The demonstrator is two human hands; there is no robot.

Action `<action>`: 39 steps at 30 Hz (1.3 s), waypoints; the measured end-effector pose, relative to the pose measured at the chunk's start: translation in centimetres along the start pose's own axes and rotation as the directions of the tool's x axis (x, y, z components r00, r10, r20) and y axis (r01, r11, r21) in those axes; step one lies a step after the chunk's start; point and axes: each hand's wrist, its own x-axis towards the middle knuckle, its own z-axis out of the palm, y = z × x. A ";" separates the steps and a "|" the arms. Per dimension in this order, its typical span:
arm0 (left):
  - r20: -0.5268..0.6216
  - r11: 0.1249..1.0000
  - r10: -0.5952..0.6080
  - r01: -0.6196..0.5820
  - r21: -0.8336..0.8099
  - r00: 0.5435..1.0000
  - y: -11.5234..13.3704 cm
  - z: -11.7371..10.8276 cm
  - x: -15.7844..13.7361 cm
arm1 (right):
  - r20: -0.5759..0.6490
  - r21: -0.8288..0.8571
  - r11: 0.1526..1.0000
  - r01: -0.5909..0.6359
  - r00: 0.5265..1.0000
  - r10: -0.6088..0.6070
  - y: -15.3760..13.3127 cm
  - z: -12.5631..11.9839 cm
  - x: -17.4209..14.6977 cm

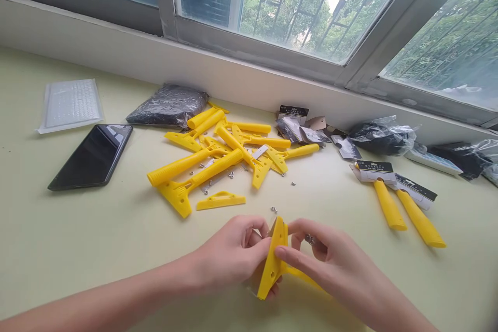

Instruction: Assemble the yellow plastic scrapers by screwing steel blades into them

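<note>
Near the front of the table, a yellow scraper (273, 259) is held between both hands, its wide head tilted and its handle running down to the right under my right hand. My left hand (245, 249) is closed on the head's left side, where a thin clear or metallic edge shows, perhaps the blade. With thumb and forefinger, my right hand (322, 254) pinches the head from the other side. Something small and metallic (310, 239) is tucked in the right hand's curled fingers; its kind cannot be made out. Small screws and nuts (274, 209) lie just beyond the head.
A pile of yellow scraper parts (210, 166) and a loose yellow clamp piece (221, 200) lie ahead. Two carded scrapers (390, 205) rest at right. A black phone (93, 158), a clear packet (71, 104), a dark bag (169, 105) and plastic bags (383, 136) line the back.
</note>
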 end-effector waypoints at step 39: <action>-0.151 0.994 0.104 -0.100 0.033 0.983 -0.2 0.7 0.1 | -0.404 -0.293 0.763 0.577 0.648 -0.645 2.3 5.2 -2.2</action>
